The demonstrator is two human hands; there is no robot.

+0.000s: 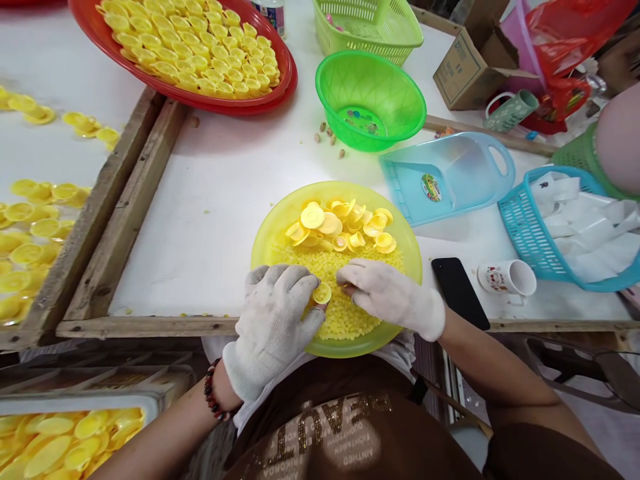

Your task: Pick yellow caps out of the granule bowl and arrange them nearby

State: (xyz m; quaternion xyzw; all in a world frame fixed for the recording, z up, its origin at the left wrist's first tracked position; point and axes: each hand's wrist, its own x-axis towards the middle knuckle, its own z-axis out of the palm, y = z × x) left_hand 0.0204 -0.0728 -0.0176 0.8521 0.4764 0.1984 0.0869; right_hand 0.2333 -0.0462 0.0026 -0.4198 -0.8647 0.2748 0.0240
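Observation:
A yellow basin (pixel 265 240) stands at the table's front edge, holding small pale-yellow beads (pixel 350 327). Several yellow plastic cup-shaped pieces with wide rims (pixel 330 223) are heaped on its far side. My left hand (pixel 275 320), in a white knit glove with bare fingertips, grips one small yellow plastic cup (pixel 323 293) between thumb and fingers; beads seem to be inside it. My right hand (pixel 387 293), gloved alike, is over the beads just right of that cup. Its fingers are curled together, and what they pinch, if anything, is hidden.
A red tray (pixel 90 27) full of similar yellow pieces lies at the back left. Behind the basin are a green bowl (pixel 370 93) and a blue scoop (pixel 450 177). A phone (pixel 460 291), mug (pixel 507 278) and blue basket (pixel 525 233) stand right. Wooden strips (pixel 125 207) edge the table.

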